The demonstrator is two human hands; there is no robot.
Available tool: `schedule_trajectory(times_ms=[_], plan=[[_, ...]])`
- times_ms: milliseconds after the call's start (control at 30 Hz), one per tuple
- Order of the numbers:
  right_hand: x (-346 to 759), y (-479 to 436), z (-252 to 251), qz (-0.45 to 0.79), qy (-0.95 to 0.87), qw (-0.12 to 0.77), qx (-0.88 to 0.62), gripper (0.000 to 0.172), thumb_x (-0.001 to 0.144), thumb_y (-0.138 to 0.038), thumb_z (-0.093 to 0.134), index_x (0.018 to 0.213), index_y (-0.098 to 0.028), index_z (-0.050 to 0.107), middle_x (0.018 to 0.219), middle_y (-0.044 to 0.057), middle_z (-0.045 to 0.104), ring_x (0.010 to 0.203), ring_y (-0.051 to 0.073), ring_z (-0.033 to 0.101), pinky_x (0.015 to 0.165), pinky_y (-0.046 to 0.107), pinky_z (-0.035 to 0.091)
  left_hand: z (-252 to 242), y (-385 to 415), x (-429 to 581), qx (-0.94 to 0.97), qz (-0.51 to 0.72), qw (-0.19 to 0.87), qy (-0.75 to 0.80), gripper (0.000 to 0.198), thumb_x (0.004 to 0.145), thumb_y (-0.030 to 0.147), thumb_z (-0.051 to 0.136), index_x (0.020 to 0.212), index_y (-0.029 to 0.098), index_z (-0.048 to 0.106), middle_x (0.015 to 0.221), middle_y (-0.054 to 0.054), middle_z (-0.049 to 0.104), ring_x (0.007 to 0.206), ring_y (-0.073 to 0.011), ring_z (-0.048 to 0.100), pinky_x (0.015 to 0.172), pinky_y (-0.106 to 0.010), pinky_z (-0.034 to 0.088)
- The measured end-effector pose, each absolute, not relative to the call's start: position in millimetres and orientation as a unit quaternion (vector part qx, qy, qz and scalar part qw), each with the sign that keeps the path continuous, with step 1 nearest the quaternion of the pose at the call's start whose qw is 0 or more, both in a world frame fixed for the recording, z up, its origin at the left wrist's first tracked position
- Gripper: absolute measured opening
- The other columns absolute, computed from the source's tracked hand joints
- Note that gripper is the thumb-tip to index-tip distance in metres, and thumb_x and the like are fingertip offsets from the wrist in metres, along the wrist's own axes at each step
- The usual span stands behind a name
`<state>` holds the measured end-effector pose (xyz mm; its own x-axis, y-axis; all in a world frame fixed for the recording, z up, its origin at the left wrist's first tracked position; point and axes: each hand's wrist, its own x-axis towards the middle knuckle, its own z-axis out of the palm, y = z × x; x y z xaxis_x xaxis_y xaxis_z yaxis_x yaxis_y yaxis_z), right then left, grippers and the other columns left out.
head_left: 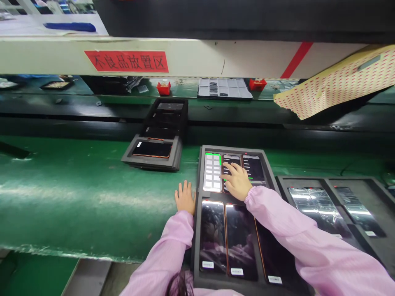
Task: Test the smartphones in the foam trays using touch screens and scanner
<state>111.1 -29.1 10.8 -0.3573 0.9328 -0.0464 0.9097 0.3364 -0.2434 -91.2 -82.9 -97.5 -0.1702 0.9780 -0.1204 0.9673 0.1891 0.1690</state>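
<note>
My right hand (236, 181) is over the upper row of phones in a dark foam tray (197, 246), fingers spread and reaching toward a phone with a lit white grid and green edge (212, 176). Beside that one, a phone with a dark menu list (253, 166) is also lit; another between them is partly covered by my hand. In the lower row lie phones with black screens (212, 234) and white labels, one partly under my right sleeve. My left hand (185, 198) rests open on the green table against the tray's left side, holding nothing.
A second foam tray (321, 183) with phones stands at the right. Stacked foam trays (177, 158) holding phones sit further back. Beyond are a red bin (163, 88) and a tray of small parts (225, 88). Patterned yellow sheet (336, 82) hangs from a shelf overhead.
</note>
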Motion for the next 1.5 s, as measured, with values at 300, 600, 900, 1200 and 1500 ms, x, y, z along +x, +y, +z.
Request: schedule_trajectory(times_ms=[300,600,900,1200,1500], plan=[[115,-64,6,0.132,-0.843,0.059,-0.517,0.04,0.073,-0.017,0.039,0.097,-0.029,0.069,0.134,0.002,0.042,0.123,0.029,0.027,0.098,0.05,0.023,-99,-83,-90,0.634,0.035,0.093,0.767,0.05,0.083,0.024,0.03,0.133,0.021,0.038,0.143,-0.003,0.033,0.133,-0.024,0.025,0.105,-0.047,0.025],[97,-67,5,0.141,-0.853,0.047,-0.5,0.043,0.074,-0.018,0.041,0.109,-0.031,0.062,0.138,0.003,0.037,0.124,0.03,0.025,0.097,0.05,0.023,-99,-84,-90,0.633,0.035,0.098,0.767,0.051,0.083,0.022,0.03,0.133,0.021,0.039,0.143,-0.004,0.033,0.133,-0.0233,0.025,0.105,-0.046,0.025],[71,-59,5,0.15,-0.856,0.047,-0.493,0.042,0.073,-0.019,0.041,0.107,-0.031,0.062,0.14,0.003,0.032,0.126,0.03,0.023,0.097,0.051,0.022,-103,-85,-89,0.636,0.043,0.082,0.766,0.049,0.084,0.025,0.031,0.132,0.022,0.04,0.143,-0.003,0.034,0.133,-0.0236,0.026,0.105,-0.046,0.025],[68,-39,6,0.148,-0.834,0.046,-0.529,0.041,0.077,-0.021,0.039,0.11,-0.034,0.061,0.141,0.002,0.032,0.126,0.03,0.022,0.096,0.051,0.023,-105,-85,-90,0.633,0.044,0.079,0.769,0.049,0.084,0.024,0.03,0.132,0.022,0.04,0.143,-0.002,0.033,0.132,-0.0234,0.026,0.105,-0.046,0.025],[92,-42,8,0.12,-0.829,0.04,-0.544,0.042,0.076,-0.019,0.039,0.109,-0.033,0.062,0.139,0.002,0.035,0.124,0.029,0.025,0.096,0.049,0.025,-99,-85,-89,0.632,0.039,0.095,0.768,0.051,0.083,0.022,0.031,0.133,0.022,0.039,0.143,-0.003,0.034,0.133,-0.0229,0.025,0.106,-0.045,0.025]])
